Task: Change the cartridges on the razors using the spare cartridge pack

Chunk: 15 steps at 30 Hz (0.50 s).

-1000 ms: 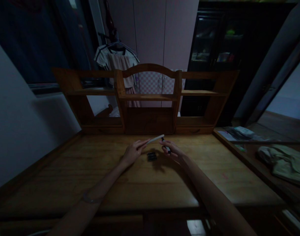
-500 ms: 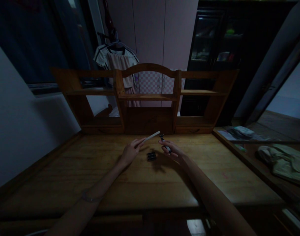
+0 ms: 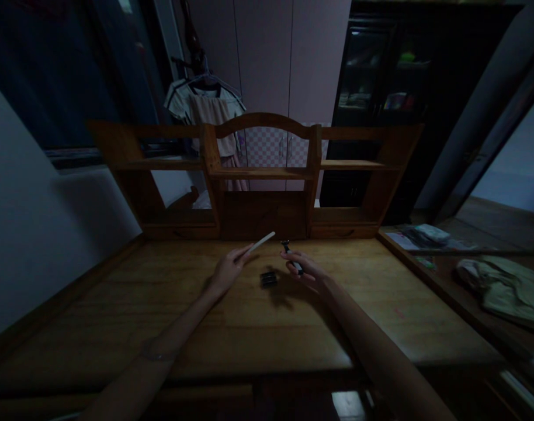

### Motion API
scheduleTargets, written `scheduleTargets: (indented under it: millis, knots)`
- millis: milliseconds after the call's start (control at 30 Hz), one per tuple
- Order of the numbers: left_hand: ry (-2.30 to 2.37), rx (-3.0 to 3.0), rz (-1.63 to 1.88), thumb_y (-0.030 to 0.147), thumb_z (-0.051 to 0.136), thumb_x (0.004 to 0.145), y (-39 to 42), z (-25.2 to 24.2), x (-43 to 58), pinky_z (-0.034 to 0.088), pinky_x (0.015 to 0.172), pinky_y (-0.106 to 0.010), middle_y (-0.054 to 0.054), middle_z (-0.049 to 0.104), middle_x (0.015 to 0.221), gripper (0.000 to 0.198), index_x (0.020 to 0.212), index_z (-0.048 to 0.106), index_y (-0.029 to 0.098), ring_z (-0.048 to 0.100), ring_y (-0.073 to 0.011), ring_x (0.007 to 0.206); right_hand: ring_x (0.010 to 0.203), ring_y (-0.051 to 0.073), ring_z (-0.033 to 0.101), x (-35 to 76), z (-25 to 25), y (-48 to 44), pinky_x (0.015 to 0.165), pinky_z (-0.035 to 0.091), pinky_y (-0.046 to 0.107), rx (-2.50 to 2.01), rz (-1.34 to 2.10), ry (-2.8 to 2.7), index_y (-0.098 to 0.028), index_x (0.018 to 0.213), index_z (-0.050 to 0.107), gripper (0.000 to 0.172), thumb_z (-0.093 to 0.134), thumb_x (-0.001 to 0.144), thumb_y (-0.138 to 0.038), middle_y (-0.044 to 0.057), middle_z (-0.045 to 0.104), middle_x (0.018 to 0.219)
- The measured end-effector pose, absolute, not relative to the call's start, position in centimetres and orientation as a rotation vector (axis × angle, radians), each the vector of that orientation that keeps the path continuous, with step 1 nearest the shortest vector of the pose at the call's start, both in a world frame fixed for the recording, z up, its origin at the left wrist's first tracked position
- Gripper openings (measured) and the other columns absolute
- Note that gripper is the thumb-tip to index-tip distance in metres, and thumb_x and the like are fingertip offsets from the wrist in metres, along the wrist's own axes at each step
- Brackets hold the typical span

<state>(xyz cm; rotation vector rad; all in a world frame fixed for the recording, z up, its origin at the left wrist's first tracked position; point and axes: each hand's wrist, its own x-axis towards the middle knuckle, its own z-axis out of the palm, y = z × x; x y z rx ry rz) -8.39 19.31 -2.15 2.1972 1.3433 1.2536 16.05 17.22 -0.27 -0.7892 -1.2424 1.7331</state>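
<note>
My left hand (image 3: 229,271) is closed round one end of a slim white stick (image 3: 262,241), whose far end points up and to the right. In my right hand (image 3: 308,270) is a razor (image 3: 295,264), its dark head (image 3: 285,242) facing away from me above the fingers. The tip of the stick is close to the razor head but apart from it. Between and below my hands, a small black ribbed item (image 3: 268,279) lies on the wooden desk (image 3: 249,333); it looks like a pack of blade heads, though the dim light hides detail.
A wooden shelf unit (image 3: 267,173) rises along the desk's back edge. To the right, beyond a raised wooden edge (image 3: 425,280), lie a pale cloth bag (image 3: 508,286) and a plastic-wrapped packet (image 3: 431,234). A wall (image 3: 74,234) borders the left side.
My left hand has drawn back to the left with the white stick, widening the gap to the razor. My right hand with the razor has hardly moved.
</note>
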Motion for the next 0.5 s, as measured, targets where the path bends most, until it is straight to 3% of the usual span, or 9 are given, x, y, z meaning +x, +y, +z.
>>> scheduleTargets:
  millis: [167, 300, 500]
  knots:
    - [1.16, 2.305, 1.245, 0.035, 0.044, 0.089, 18.1, -1.2, -7.5, 0.041, 0.096, -0.034, -0.002, 0.057, 0.125, 0.039, 0.128, 0.049, 0.029, 0.054, -0.0187, 0.111, 0.027, 0.002, 0.028, 16.3, 0.2, 17.1, 0.031, 0.024, 0.016, -0.784, 1.768, -1.269, -0.018, 0.078, 0.05, 0.028, 0.063, 0.076, -0.043, -0.009, 0.047, 0.045]
    - [1.235, 2.331, 1.176, 0.034, 0.044, 0.089, 17.9, -1.3, -7.2, 0.043, 0.093, -0.032, -0.001, 0.06, 0.12, 0.037, 0.126, 0.05, 0.034, 0.057, -0.018, 0.106, 0.027, 0.003, 0.03, 16.4, 0.3, 17.1, 0.031, 0.024, 0.016, -0.794, 1.759, -1.288, -0.018, 0.079, 0.051, 0.027, 0.063, 0.076, -0.041, -0.008, 0.049, 0.045]
    - [1.218, 2.247, 1.27, 0.033, 0.043, 0.09, 18.6, -1.3, -7.9, 0.043, 0.093, -0.033, -0.004, 0.06, 0.12, 0.039, 0.128, 0.049, 0.027, 0.057, -0.0188, 0.106, 0.031, 0.005, 0.037, 16.2, -0.2, 17.3, 0.031, 0.026, 0.016, -0.776, 1.731, -1.264, -0.018, 0.077, 0.051, 0.025, 0.064, 0.076, -0.04, -0.007, 0.049, 0.045]
